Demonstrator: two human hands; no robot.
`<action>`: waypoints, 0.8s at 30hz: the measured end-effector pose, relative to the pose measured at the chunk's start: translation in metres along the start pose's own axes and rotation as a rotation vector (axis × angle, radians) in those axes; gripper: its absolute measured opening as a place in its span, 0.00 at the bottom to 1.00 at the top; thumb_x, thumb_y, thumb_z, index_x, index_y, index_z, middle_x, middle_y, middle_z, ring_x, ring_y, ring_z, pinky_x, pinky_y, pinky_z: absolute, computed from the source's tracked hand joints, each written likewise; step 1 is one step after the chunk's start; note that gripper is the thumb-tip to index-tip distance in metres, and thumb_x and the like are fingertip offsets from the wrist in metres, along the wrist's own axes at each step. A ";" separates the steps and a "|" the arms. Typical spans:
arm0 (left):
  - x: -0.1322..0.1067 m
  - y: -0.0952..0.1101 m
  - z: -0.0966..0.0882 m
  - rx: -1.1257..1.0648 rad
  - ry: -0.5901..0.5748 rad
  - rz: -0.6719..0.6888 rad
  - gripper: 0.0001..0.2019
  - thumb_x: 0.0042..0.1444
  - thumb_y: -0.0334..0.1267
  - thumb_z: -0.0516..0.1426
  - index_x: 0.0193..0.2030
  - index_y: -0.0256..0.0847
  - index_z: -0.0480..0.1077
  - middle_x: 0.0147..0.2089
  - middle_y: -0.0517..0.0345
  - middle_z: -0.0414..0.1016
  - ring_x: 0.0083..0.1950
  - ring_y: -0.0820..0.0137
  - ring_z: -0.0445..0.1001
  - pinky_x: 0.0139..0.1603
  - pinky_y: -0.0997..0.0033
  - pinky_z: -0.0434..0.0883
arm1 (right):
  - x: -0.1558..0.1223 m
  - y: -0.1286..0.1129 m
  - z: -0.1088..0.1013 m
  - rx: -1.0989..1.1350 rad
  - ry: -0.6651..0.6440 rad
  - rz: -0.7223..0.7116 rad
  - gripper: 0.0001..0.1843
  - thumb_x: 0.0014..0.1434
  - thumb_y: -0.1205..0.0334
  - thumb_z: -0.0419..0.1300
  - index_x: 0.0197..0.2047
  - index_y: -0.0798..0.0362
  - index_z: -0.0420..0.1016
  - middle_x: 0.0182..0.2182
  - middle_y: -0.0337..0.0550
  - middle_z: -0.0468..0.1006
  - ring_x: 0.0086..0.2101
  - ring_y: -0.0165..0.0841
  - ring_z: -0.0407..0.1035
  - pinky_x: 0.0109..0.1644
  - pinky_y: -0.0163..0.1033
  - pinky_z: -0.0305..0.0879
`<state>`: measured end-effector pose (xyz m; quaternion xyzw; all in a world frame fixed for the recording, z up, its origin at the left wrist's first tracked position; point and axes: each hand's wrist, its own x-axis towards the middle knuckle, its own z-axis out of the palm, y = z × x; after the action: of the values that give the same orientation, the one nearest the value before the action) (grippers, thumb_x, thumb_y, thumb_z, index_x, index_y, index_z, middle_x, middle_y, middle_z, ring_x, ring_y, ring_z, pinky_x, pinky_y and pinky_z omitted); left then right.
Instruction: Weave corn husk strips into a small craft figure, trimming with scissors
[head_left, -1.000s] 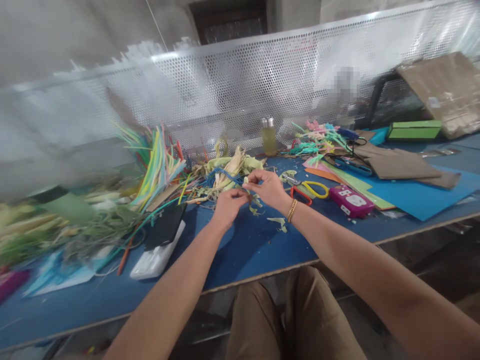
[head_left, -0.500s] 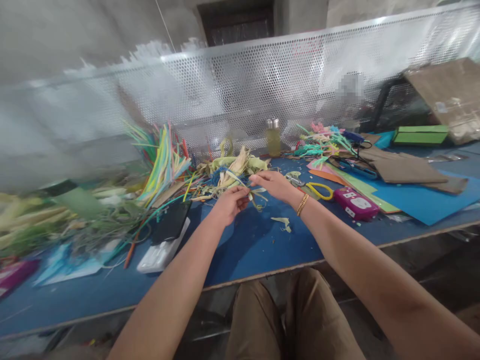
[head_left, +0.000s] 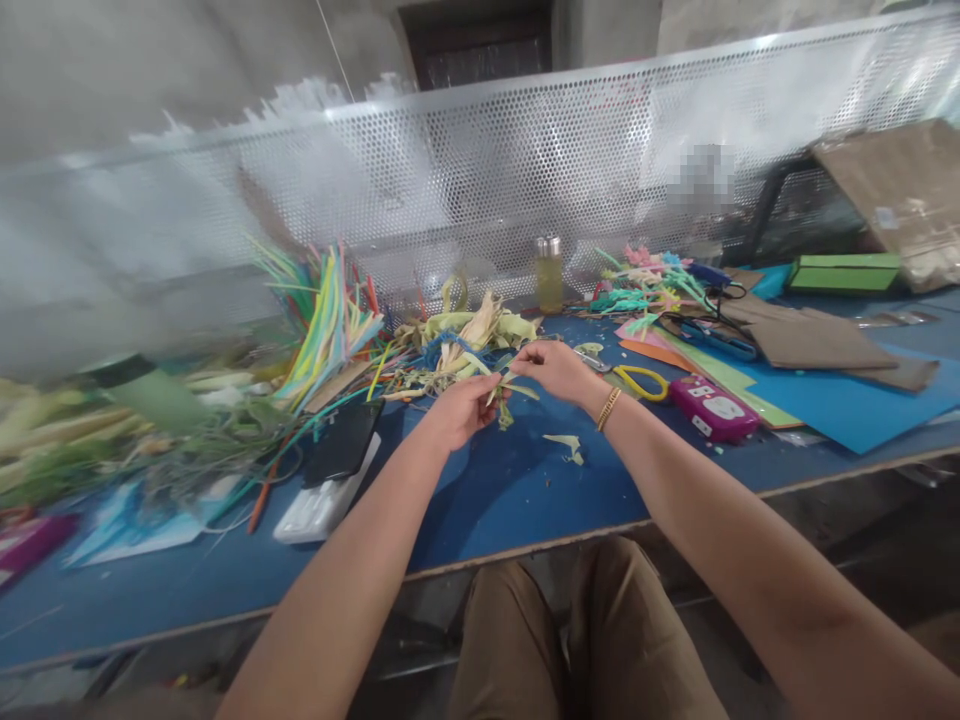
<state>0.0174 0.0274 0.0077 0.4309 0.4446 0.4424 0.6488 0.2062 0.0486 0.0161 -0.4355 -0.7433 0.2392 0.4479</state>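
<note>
Both hands meet over the middle of the blue-topped bench [head_left: 487, 500], just in front of a heap of pale yellow-green dried husks [head_left: 465, 340]. The left hand [head_left: 459, 410] has its fingertips closed around one end of a thin, pale green-and-straw leaf strip [head_left: 504, 388]. The right hand [head_left: 559, 370], with a gold bracelet [head_left: 607, 408] at the wrist, pinches the other end between thumb and forefinger. The leaf strip therefore hangs in the air between the two hands, a little above the bench, with frayed ends drooping below the grip. The work in hand looks like fine shaping of this one piece, pulling or splitting it between the fingers, though the exact action is too small to tell. Whatever move comes after calls for a light, even pull, since so narrow a strip would probably tear under a jerk. A curled pale green leaf scrap [head_left: 566, 445] lies on the bench just beside the right wrist. Yellow-handled scissors [head_left: 637, 380] and a pink plastic box [head_left: 709, 405] lie farther right, and a bundle of long coloured strips [head_left: 330, 320] fans up on the left. A black phone [head_left: 341, 445] rests on a white tray [head_left: 307, 512] near the left forearm.
</note>
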 end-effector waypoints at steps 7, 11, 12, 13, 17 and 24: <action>0.002 -0.001 -0.002 -0.061 0.006 0.022 0.16 0.38 0.39 0.73 0.29 0.40 0.71 0.29 0.61 0.76 0.29 0.76 0.73 0.25 0.78 0.64 | -0.001 -0.002 0.009 0.506 -0.056 0.163 0.14 0.48 0.53 0.70 0.33 0.54 0.77 0.29 0.39 0.78 0.29 0.28 0.66 0.37 0.36 0.63; 0.000 0.001 0.000 -0.122 -0.028 0.044 0.16 0.37 0.35 0.73 0.28 0.40 0.70 0.25 0.66 0.72 0.27 0.78 0.72 0.25 0.80 0.64 | -0.002 0.000 0.017 0.632 -0.054 0.258 0.14 0.46 0.53 0.71 0.29 0.54 0.77 0.28 0.39 0.79 0.29 0.28 0.68 0.39 0.36 0.65; 0.000 0.002 0.001 -0.130 -0.031 0.048 0.16 0.38 0.34 0.72 0.28 0.39 0.70 0.24 0.66 0.72 0.26 0.78 0.72 0.24 0.80 0.64 | -0.001 0.000 0.018 0.630 -0.035 0.265 0.14 0.47 0.52 0.70 0.27 0.54 0.76 0.27 0.39 0.78 0.28 0.28 0.67 0.38 0.36 0.64; -0.001 0.003 0.002 -0.132 -0.033 0.049 0.15 0.38 0.34 0.72 0.28 0.39 0.70 0.23 0.66 0.71 0.25 0.77 0.72 0.23 0.80 0.64 | -0.001 0.001 0.019 0.619 -0.020 0.262 0.14 0.48 0.52 0.69 0.26 0.54 0.75 0.25 0.39 0.78 0.27 0.27 0.66 0.37 0.35 0.64; -0.001 0.006 0.007 -0.117 -0.022 0.021 0.09 0.43 0.30 0.67 0.26 0.37 0.70 0.20 0.64 0.69 0.22 0.77 0.70 0.21 0.79 0.64 | 0.001 0.003 0.023 0.563 0.049 0.235 0.14 0.51 0.53 0.65 0.23 0.55 0.73 0.23 0.38 0.76 0.25 0.26 0.63 0.34 0.35 0.61; 0.003 0.004 0.011 -0.170 0.048 -0.028 0.09 0.42 0.24 0.62 0.24 0.38 0.66 0.20 0.64 0.68 0.22 0.78 0.69 0.21 0.81 0.64 | 0.002 0.007 0.026 0.489 0.133 0.305 0.13 0.53 0.57 0.64 0.22 0.54 0.71 0.21 0.38 0.75 0.24 0.26 0.62 0.33 0.35 0.60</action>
<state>0.0279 0.0290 0.0135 0.3574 0.4270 0.4794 0.6784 0.1865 0.0548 -0.0008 -0.4361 -0.5588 0.4465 0.5461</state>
